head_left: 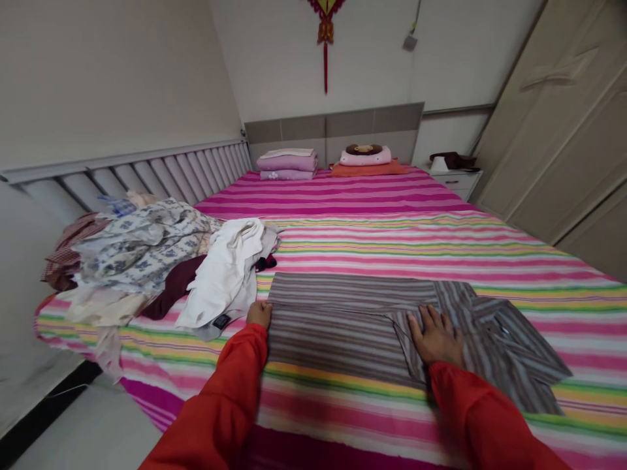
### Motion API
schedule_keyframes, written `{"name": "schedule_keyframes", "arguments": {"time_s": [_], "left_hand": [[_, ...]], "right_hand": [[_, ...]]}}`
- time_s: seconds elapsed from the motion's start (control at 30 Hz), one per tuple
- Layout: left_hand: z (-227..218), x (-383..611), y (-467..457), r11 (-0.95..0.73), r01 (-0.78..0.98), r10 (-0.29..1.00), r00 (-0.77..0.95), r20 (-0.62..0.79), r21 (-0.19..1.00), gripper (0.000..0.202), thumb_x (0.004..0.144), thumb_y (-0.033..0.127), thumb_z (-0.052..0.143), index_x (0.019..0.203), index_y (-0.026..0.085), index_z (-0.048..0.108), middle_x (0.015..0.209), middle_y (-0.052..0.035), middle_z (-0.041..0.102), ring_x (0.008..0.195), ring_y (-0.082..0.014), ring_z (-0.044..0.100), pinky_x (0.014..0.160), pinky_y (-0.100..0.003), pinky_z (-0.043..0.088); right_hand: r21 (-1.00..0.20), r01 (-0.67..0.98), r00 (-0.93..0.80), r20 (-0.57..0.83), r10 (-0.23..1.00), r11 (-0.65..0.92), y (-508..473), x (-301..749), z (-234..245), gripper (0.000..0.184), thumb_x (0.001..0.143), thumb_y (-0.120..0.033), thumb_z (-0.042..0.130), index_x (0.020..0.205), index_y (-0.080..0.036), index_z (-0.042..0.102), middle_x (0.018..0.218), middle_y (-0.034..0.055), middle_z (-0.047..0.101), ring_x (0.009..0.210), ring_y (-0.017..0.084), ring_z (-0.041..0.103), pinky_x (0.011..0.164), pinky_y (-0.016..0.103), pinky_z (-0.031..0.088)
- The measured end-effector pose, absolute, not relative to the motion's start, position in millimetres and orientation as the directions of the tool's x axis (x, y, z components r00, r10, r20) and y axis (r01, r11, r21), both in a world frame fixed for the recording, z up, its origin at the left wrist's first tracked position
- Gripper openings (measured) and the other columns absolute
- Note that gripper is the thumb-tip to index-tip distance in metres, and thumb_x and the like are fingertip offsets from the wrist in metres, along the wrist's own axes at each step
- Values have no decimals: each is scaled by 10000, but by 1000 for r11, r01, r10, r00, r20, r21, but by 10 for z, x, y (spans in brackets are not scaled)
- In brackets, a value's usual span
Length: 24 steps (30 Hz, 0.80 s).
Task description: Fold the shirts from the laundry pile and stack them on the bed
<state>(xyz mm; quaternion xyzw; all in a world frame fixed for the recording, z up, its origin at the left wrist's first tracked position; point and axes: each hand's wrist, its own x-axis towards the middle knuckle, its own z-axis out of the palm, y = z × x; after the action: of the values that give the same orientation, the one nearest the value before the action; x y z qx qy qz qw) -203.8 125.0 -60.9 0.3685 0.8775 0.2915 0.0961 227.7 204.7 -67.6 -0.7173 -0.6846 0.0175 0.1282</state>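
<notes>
A grey-brown striped shirt [337, 333] lies flat across the bed in front of me, its collar and sleeve part at the right. My left hand [259, 314] is closed at the shirt's left edge, the hem end, with the fingertips hidden under or around the cloth. Toward the shirt's other end, my right hand [435, 336] rests palm down with the fingers spread on the fabric. Both arms are in red sleeves. Left of my left hand lies a crumpled white garment [225, 267] with a dark label near its lower edge.
A heap of clothes [142, 241] fills the bed's left side by the white radiator [186, 166]. Striped sheets [382, 241] cover the bed. Folded lilac bedding [287, 163] and a pink pillow [365, 156] lie by the headboard [372, 127]. A wardrobe [553, 124] stands at right.
</notes>
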Motion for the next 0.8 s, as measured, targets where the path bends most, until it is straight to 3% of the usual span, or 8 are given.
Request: {"name": "schedule_keyframes", "arguments": {"time_s": [0.13, 0.23, 0.3, 0.37, 0.47, 0.57, 0.63, 0.8], "left_hand": [[-576, -1958, 1242, 586, 607, 687, -723, 68, 536, 296, 797, 251, 509, 511, 215, 442, 571, -9, 528, 639, -166, 538, 638, -276, 413], [-519, -1906, 1204, 596, 625, 672, -732, 113, 504, 199, 793, 230, 512, 601, 186, 542, 722, -76, 616, 814, -214, 594, 764, -320, 452], [-448, -1811, 1192, 612, 622, 635, -755, 166, 487, 146, 801, 227, 497, 790, 148, 619, 964, -143, 651, 1001, -261, 583, 871, -384, 444], [-352, -1581, 1227, 599, 646, 618, -749, 240, 474, 279, 825, 230, 467, 1039, 124, 611, 1258, -183, 565, 1198, -286, 496, 987, -438, 391], [-222, -903, 1405, 411, 801, 769, -561, 306, 435, 436, 881, 267, 405, 1278, 124, 518, 1453, -163, 430, 1345, -270, 365, 1118, -442, 272], [-202, -55, 1646, 62, 912, 953, -175, 246, 407, 509, 932, 336, 320, 1417, 208, 405, 1499, -87, 402, 1389, -235, 313, 1143, -458, 246], [-266, 340, 1762, -67, 909, 980, -18, 199, 411, 529, 940, 389, 301, 1451, 267, 359, 1522, -41, 372, 1417, -226, 268, 1155, -484, 228], [-484, 120, 1791, 59, 930, 995, -85, 56, 362, 532, 935, 447, 319, 1416, 255, 436, 1514, -37, 382, 1424, -263, 260, 1165, -506, 198]], "right_hand": [[-262, 965, 76, 223, 972, -15, 2040, 2314, -692, 607, 920, -468, 232, 1356, -151, 512, 1408, 90, 519, 1318, 270, 392, 1073, 453, 285], [-256, 967, 58, 233, 971, 4, 2029, 2317, -681, 609, 918, -480, 250, 1323, -132, 542, 1385, 105, 539, 1302, 272, 412, 1062, 438, 298], [-239, 971, 50, 225, 973, 6, 2028, 2309, -678, 612, 912, -500, 265, 1313, -137, 552, 1402, 105, 522, 1309, 284, 398, 1067, 454, 284], [-230, 973, 43, 216, 976, 8, 2035, 2303, -686, 625, 906, -519, 273, 1321, -138, 546, 1417, 105, 506, 1317, 295, 382, 1071, 474, 272], [-227, 974, 42, 200, 979, 5, 2055, 2304, -712, 639, 900, -529, 278, 1342, -139, 526, 1431, 103, 489, 1327, 307, 363, 1068, 496, 268], [-216, 976, 38, 201, 979, 6, 2068, 2315, -737, 639, 905, -527, 260, 1342, -146, 528, 1432, 100, 487, 1321, 304, 368, 1062, 498, 276], [-207, 978, 32, 215, 976, 14, 2072, 2322, -753, 636, 912, -524, 247, 1342, -150, 529, 1421, 102, 499, 1315, 300, 376, 1060, 494, 279], [-203, 979, 31, 216, 976, 14, 2082, 2324, -775, 616, 920, -501, 269, 1347, -138, 526, 1426, 92, 499, 1324, 292, 372, 1070, 473, 270]]}}
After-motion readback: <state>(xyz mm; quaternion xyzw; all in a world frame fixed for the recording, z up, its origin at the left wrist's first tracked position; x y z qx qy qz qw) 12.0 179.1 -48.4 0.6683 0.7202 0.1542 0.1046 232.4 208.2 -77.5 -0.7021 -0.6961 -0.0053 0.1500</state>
